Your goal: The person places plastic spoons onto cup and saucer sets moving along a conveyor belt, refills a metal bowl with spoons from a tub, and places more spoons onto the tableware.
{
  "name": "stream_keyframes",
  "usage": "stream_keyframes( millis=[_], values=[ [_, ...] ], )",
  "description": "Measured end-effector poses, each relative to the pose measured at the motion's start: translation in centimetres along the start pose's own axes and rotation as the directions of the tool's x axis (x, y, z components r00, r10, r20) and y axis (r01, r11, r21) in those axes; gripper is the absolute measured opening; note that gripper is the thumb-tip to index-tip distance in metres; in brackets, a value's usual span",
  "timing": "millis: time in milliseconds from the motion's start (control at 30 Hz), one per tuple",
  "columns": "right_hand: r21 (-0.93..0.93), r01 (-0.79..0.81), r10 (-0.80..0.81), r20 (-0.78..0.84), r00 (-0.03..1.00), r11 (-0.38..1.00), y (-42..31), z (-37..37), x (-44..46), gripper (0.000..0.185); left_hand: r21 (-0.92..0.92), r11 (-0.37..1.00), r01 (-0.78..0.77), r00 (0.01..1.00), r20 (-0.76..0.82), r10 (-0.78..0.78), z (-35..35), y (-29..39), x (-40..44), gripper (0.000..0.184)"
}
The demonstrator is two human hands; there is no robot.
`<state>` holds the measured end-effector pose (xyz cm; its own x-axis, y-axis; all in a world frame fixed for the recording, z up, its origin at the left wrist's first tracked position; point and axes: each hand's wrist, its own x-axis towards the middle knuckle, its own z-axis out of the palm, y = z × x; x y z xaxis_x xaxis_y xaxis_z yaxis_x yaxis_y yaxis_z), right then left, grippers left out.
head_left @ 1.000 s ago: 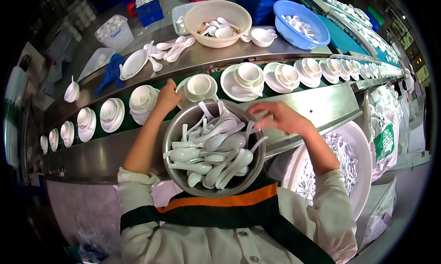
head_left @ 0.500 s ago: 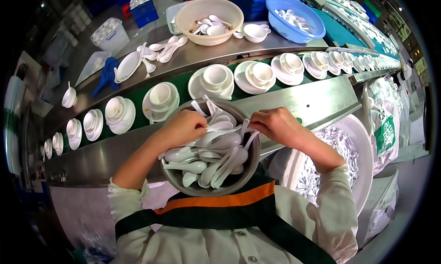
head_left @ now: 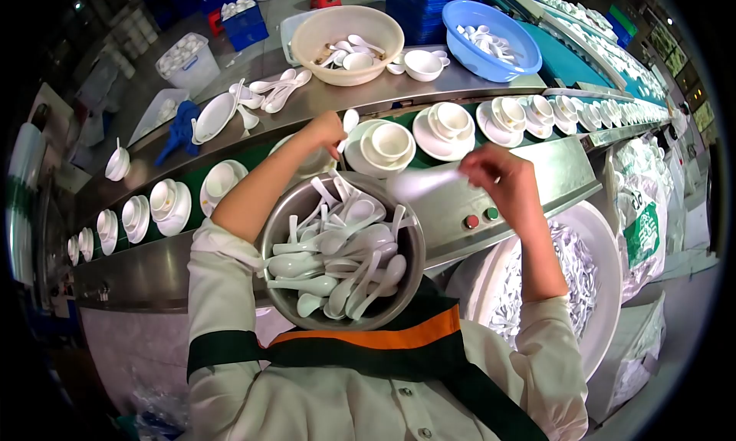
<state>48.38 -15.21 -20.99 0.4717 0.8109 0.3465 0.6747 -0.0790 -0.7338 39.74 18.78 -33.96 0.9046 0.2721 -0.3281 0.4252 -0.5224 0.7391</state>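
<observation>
A metal bowl (head_left: 418, 276) full of white spoons (head_left: 349, 245) is held close against the apron, below the green conveyor belt. My left hand (head_left: 326, 134) reaches over the belt, fingers pinched on a white soup spoon (head_left: 350, 122), its bowl end up. This spoon is beside a dish set (head_left: 387, 144) of plate, bowl and cup. My left forearm partly hides another dish set (head_left: 313, 163). Right of the metal bowl, my right hand (head_left: 502, 176) grips a second white spoon (head_left: 425, 182), blurred by motion, pointing left above the belt's near edge.
Beyond the belt, a steel ledge (head_left: 268, 126) carries loose spoons, a cream basin (head_left: 349, 73) and a blue basin (head_left: 498, 69). Red and green buttons (head_left: 481, 218) are on the near metal panel. A large white tub (head_left: 609, 287) of wrapped items stands at right.
Both hands have left the metal bowl, each with a spoon. My left hand moved up over the belt; my right moved up and right. The dish sets' positions on the belt have shifted.
</observation>
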Motion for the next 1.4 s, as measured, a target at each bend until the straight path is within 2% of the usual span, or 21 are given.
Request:
stream_keyframes(
  millis=[100,133,167,233,267,300,367,433,500,567,633,767,867,967,1033,1100,1133,1233,1300,1367,1400],
  values=[
    [-0.187,-0.056,0.026,-0.163,0.986,0.981,9.9,2.0,2.3,0.009,0.015,0.976,0.218,0.975,0.044,-0.218,1.2,-1.7,1.2,0.012],
    [-0.169,-0.057,0.025,-0.183,0.983,0.984,10.2,2.1,2.4,0.010,0.099,0.990,-0.102,0.972,0.223,0.078,1.2,-4.5,3.3,0.011],
    [-0.522,0.052,-0.167,-0.176,0.970,0.851,14.8,4.5,2.5,0.009,0.140,0.974,-0.179,0.950,0.281,0.134,1.0,-4.1,2.5,0.011],
    [-0.582,0.068,-0.182,-0.141,0.973,0.810,16.4,5.8,2.5,0.009,0.194,0.920,-0.339,0.887,0.393,0.244,0.4,-3.4,1.0,0.015],
    [-0.625,0.062,-0.132,-0.067,0.989,0.778,17.3,7.7,2.7,0.011,0.372,0.928,-0.034,0.991,0.133,-0.017,0.3,-0.4,-2.1,0.016],
    [-0.597,0.044,-0.064,-0.012,0.998,0.801,16.0,8.1,2.9,0.014,0.460,0.841,0.286,0.958,-0.161,-0.238,0.1,1.2,-3.5,0.017],
    [-0.552,0.144,-0.165,0.012,0.986,0.821,13.9,8.6,3.1,0.021,0.454,0.837,0.306,0.951,-0.178,-0.251,-0.1,0.2,-4.2,0.013],
    [-0.429,0.067,-0.049,0.055,0.997,0.901,11.0,8.3,3.2,0.027,0.357,0.933,-0.049,0.839,-0.492,0.232,-0.3,2.3,-7.5,0.014],
    [0.194,-0.007,-0.068,0.380,0.923,0.981,3.1,5.9,2.0,0.028,0.160,0.970,-0.185,0.956,-0.201,0.215,0.5,5.9,-13.1,0.018],
    [-0.004,0.166,-0.142,0.496,0.857,0.986,0.0,4.4,0.6,0.027,0.289,0.956,-0.049,0.999,0.024,0.044,2.7,8.6,-16.8,0.023],
    [-0.177,0.356,-0.178,0.617,0.766,0.917,-0.5,4.2,-0.2,0.027,0.434,0.889,-0.148,0.989,0.090,0.121,4.3,8.4,-17.8,0.025],
    [-0.152,0.455,-0.325,0.508,0.797,0.878,-0.2,3.2,-0.7,0.016,0.539,0.818,-0.200,0.980,0.103,0.172,6.4,7.5,-18.1,0.024],
    [0.006,-0.073,0.073,0.025,0.997,0.997,-0.4,-0.1,0.0,0.013,0.407,0.882,-0.237,0.971,0.104,0.213,5.8,6.7,-18.8,0.026],
    [0.047,-0.164,0.168,-0.101,0.981,0.985,6.8,1.9,1.8,0.012,0.433,0.849,-0.304,0.952,0.093,0.293,4.7,4.9,-18.6,0.024],
    [-0.455,-0.054,-0.007,-0.130,0.992,0.889,14.1,5.6,1.7,0.013,-0.124,0.975,-0.186,0.972,0.119,0.201,2.0,4.9,-18.2,0.019],
    [-0.557,0.032,-0.134,-0.143,0.981,0.830,15.8,7.0,1.6,0.019,-0.256,0.964,-0.073,0.997,0.006,0.077,0.9,6.0,-18.7,0.015],
    [-0.630,0.033,-0.118,-0.093,0.989,0.776,15.8,7.9,1.9,0.027,-0.494,0.854,-0.163,0.974,-0.219,0.059,0.1,4.8,-17.5,0.014],
    [-0.648,0.114,-0.168,-0.022,0.985,0.753,14.2,9.0,2.1,0.028,-0.612,0.749,-0.253,0.904,-0.425,-0.042,0.9,0.2,-14.4,0.014],
    [-0.598,0.038,-0.022,0.035,0.999,0.801,10.9,8.7,1.9,0.039,-0.700,0.687,-0.197,0.944,-0.324,-0.059,1.4,-0.9,-13.6,0.016],
    [-0.326,0.026,0.013,0.119,0.993,0.945,7.6,8.4,1.7,0.047,-0.783,0.607,-0.135,0.942,-0.292,-0.167,2.8,0.5,-13.1,0.019],
    [-0.115,0.169,-0.134,0.267,0.954,0.979,5.1,8.0,1.9,0.049,-0.825,0.537,-0.178,0.943,-0.299,-0.148,2.9,0.7,-13.1,0.022]
  ],
)
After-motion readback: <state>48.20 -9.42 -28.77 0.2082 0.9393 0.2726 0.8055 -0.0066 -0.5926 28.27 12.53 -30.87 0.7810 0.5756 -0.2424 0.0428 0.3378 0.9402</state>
